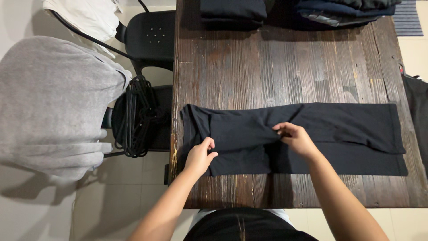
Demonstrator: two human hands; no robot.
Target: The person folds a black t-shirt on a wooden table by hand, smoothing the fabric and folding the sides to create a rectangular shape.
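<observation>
Nearby, folded clothes (233,11) (hangers (139,117) beside table (285,62)).

One dark wooden desk (285,67). One pair of black trousers (339,129) laid flat at the centre. Two stacks of folded dark clothes: one at 12 o'clock (232,12), one at 1 o'clock (343,12). Two black chairs at 9 to 10 o'clock (154,35). One grey garment (49,102) at 9 o'clock. One bundle of black hangers (140,116). Two hands: left (199,156), right (298,139).
</observation>
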